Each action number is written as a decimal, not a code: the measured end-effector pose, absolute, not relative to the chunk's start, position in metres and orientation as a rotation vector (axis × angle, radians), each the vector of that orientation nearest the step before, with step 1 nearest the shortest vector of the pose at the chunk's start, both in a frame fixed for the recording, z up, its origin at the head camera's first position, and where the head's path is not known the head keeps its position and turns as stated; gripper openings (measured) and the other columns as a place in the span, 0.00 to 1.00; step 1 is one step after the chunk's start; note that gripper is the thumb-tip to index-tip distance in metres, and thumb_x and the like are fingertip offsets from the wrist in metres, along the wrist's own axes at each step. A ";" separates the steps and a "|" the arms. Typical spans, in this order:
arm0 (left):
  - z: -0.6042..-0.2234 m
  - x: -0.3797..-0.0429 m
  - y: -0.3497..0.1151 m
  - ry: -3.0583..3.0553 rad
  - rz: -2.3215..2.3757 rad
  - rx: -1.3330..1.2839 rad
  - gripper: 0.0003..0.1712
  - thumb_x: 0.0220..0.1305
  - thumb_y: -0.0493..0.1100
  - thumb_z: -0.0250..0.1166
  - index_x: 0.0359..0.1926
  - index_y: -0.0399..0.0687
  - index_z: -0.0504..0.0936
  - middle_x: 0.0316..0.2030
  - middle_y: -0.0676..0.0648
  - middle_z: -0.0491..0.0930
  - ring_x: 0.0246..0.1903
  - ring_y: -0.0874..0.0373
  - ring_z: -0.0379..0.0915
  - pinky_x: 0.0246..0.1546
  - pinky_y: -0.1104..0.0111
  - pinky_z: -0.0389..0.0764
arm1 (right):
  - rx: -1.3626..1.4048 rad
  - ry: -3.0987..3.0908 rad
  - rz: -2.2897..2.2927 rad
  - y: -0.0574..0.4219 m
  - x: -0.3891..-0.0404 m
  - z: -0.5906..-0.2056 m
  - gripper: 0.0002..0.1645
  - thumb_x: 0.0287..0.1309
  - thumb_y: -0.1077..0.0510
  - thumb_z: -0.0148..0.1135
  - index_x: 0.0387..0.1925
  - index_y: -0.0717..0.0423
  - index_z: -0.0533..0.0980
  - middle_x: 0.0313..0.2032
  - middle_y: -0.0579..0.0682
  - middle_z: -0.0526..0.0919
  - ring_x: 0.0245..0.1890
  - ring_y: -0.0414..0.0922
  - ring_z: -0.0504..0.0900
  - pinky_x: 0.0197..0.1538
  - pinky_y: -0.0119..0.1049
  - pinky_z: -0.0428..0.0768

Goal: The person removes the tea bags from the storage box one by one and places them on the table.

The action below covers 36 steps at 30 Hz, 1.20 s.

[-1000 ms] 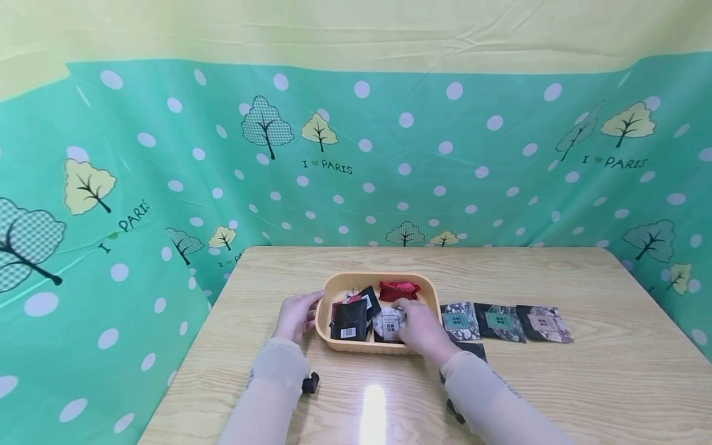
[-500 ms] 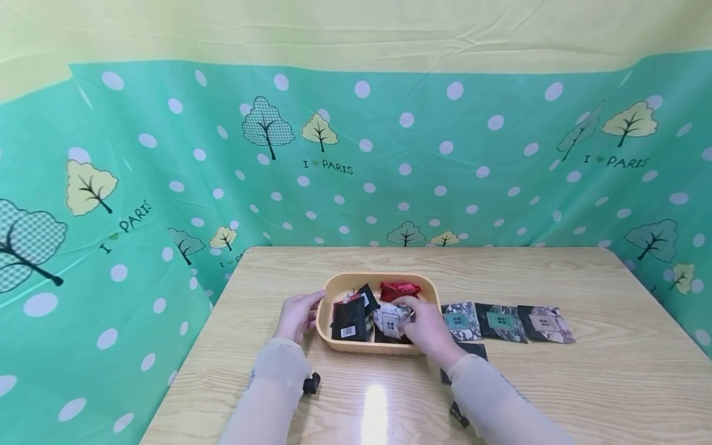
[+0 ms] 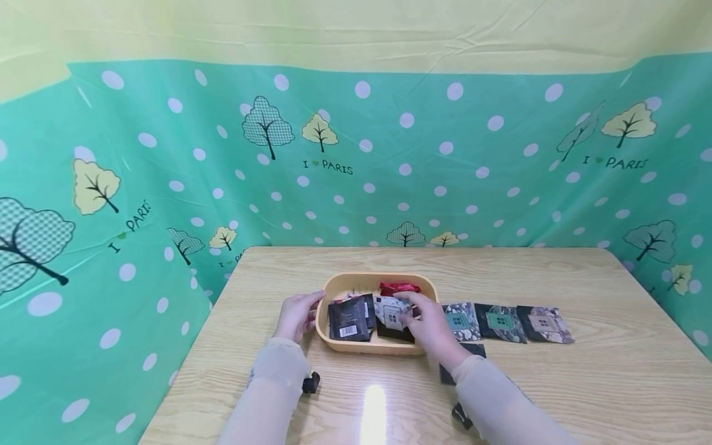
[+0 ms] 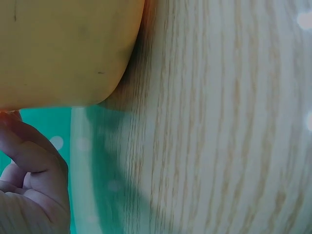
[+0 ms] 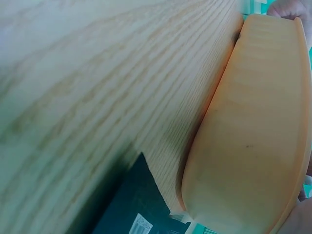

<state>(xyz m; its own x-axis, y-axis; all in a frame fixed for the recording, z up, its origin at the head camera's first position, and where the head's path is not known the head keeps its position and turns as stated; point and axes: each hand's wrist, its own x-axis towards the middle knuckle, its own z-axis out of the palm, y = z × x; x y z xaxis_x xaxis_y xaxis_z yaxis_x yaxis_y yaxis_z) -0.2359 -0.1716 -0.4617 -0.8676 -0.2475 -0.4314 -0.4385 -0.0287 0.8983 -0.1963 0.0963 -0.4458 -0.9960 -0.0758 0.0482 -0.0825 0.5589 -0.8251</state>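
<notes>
Packet with a grey-and-white floral front and a dark lower part (image 3: 392, 315), pinched between the thumb and fingers of the right hand (image 3: 427, 327), lies within the yellow tray (image 3: 372, 348); whether it is clear of the tray floor I cannot tell. The left hand (image 3: 295, 316), well apart from the right, has its bent fingers on the rim at the tray's near-left end, holding on there. Between the two hands, inside the tray, a black packet with a white barcode label (image 3: 347, 318) overlaps another dark packet. Just beyond the right hand's fingertips, by the far wall, is a shiny red packet (image 3: 398, 287). To the right of the right hand, flat on the wooden table (image 3: 628, 309), three patterned packets run in a row: the nearest with a green label (image 3: 463, 322), then another green-labelled one (image 3: 502, 322), then one with a pinkish label (image 3: 545, 324). Under the right wrist a black packet (image 3: 447, 374) is partly hidden. A green dotted cloth (image 3: 384, 185) hangs beyond both hands.
</notes>
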 end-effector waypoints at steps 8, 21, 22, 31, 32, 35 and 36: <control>-0.462 -0.237 -0.172 2.083 2.025 -0.752 0.21 0.62 0.48 0.69 0.49 0.38 0.79 0.26 0.53 0.81 0.20 0.68 0.72 0.21 0.79 0.75 | 0.026 -2.620 1.681 0.098 -0.195 -0.442 0.26 0.56 0.67 0.68 0.56 0.52 0.74 0.38 0.52 0.81 0.38 0.44 0.81 0.35 0.31 0.81; -0.463 -0.237 -0.171 2.081 2.031 -0.755 0.20 0.62 0.48 0.69 0.48 0.38 0.79 0.27 0.53 0.80 0.20 0.67 0.72 0.21 0.78 0.75 | -0.033 -2.549 1.719 0.116 -0.188 -0.420 0.26 0.58 0.62 0.69 0.58 0.50 0.75 0.42 0.53 0.85 0.40 0.43 0.83 0.42 0.29 0.81; -0.463 -0.237 -0.171 2.076 2.035 -0.754 0.20 0.62 0.48 0.69 0.47 0.38 0.80 0.26 0.53 0.80 0.20 0.68 0.72 0.21 0.78 0.75 | -0.040 -2.547 1.725 0.118 -0.187 -0.418 0.26 0.58 0.61 0.69 0.58 0.50 0.74 0.42 0.53 0.85 0.40 0.43 0.83 0.41 0.29 0.81; -0.463 -0.238 -0.172 2.070 2.037 -0.741 0.20 0.62 0.48 0.69 0.48 0.38 0.80 0.25 0.54 0.80 0.20 0.68 0.73 0.20 0.78 0.76 | -0.095 -2.542 1.773 0.142 -0.177 -0.408 0.29 0.58 0.61 0.69 0.62 0.50 0.74 0.36 0.52 0.84 0.30 0.38 0.80 0.31 0.29 0.78; -0.463 -0.237 -0.172 2.073 2.035 -0.738 0.20 0.62 0.48 0.69 0.47 0.38 0.80 0.26 0.54 0.80 0.21 0.68 0.74 0.21 0.78 0.77 | -0.106 -2.547 1.783 0.145 -0.176 -0.407 0.30 0.59 0.61 0.69 0.62 0.49 0.73 0.35 0.51 0.84 0.30 0.37 0.80 0.31 0.29 0.78; -0.463 -0.237 -0.172 2.074 2.033 -0.736 0.20 0.62 0.49 0.69 0.47 0.38 0.80 0.26 0.53 0.81 0.22 0.68 0.75 0.21 0.78 0.77 | -0.137 -2.557 1.807 0.153 -0.174 -0.406 0.31 0.59 0.61 0.68 0.64 0.49 0.72 0.34 0.49 0.84 0.30 0.36 0.80 0.31 0.29 0.78; -0.463 -0.237 -0.172 2.075 2.033 -0.738 0.21 0.62 0.49 0.69 0.48 0.38 0.80 0.27 0.53 0.81 0.22 0.68 0.75 0.22 0.78 0.77 | -0.143 -2.560 1.811 0.156 -0.173 -0.406 0.31 0.59 0.61 0.68 0.65 0.50 0.71 0.34 0.48 0.84 0.30 0.35 0.81 0.33 0.28 0.78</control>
